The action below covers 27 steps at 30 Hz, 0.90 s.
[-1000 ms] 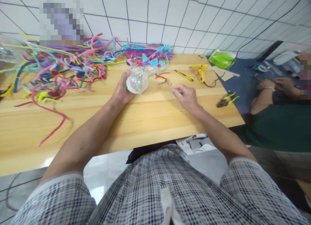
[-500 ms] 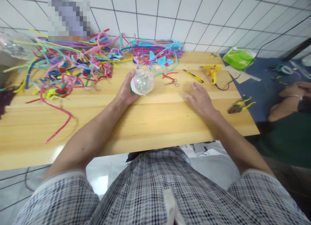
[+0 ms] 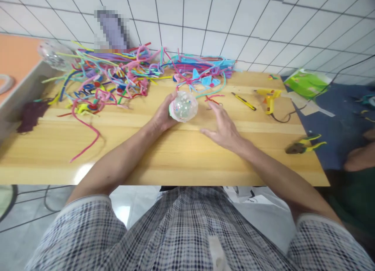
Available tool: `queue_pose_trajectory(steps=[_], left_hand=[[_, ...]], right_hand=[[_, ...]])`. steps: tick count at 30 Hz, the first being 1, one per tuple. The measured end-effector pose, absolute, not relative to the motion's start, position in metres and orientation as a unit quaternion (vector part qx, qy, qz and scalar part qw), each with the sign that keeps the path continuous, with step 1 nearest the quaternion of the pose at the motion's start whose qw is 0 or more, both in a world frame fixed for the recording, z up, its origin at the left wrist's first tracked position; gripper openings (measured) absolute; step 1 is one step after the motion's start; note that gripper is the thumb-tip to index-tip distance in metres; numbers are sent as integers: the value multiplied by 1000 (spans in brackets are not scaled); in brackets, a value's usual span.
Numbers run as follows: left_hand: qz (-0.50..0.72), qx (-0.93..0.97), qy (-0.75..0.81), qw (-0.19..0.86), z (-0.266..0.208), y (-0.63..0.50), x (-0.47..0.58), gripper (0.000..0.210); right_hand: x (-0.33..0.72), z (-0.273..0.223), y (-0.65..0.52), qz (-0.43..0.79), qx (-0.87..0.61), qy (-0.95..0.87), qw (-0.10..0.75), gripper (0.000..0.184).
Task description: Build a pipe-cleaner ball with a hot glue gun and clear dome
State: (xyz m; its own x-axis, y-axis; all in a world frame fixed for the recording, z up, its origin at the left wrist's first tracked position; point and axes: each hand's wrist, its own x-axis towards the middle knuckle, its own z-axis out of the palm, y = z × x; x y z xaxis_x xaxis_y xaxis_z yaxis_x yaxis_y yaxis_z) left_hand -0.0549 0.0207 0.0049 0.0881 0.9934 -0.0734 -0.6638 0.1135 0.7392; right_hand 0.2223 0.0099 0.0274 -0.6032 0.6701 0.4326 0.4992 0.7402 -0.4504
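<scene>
A clear round ball with small coloured specks (image 3: 184,106) rests in my left hand (image 3: 164,116), whose fingers wrap its left side. What lies under the ball is hidden. To the right of it, my right hand (image 3: 224,128) is open and empty, thumb and fingers apart, a short way from the ball. Past its fingertips lie small scissors, partly covered by the hand, and red pipe cleaner pieces (image 3: 211,98). Behind the ball is a blue and pink shape of pipe cleaners (image 3: 206,79).
A tangled heap of coloured pipe cleaners (image 3: 117,77) spreads over the table's (image 3: 164,161) back left. On the right are a yellow utility knife (image 3: 244,101), a yellow glue gun (image 3: 269,100) with its cord, and yellow-handled pliers (image 3: 303,145). Another person's arm (image 3: 360,157) shows at the right edge.
My right hand has moved left, closer to the ball, and now overlaps the scissors. My left hand keeps hold of the ball. The view has shifted, moving the whole scene rightward.
</scene>
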Motion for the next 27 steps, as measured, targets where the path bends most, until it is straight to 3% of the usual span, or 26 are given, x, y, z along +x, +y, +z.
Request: queue_pose_trajectory(steps=[4, 7, 13, 16, 21, 27], left_hand=[[583, 296, 316, 687, 10, 9, -47, 47], [565, 300, 325, 696, 14, 2, -41, 47], [546, 344, 329, 689, 29, -1, -35, 53], [547, 378, 329, 670, 24, 6, -41, 73], [554, 543, 380, 504, -8, 16, -54, 104], [557, 683, 376, 286, -21, 7, -44, 124]], right_hand=[[163, 24, 8, 153, -274, -891, 327, 125], [146, 12, 15, 154, -264, -889, 341, 118], [153, -1, 15, 140, -251, -846, 450, 100], [156, 1, 18, 246, -289, -785, 490, 101], [153, 5, 30, 526, -338, -564, 538, 98], [146, 16, 26, 668, -300, -474, 489, 78]])
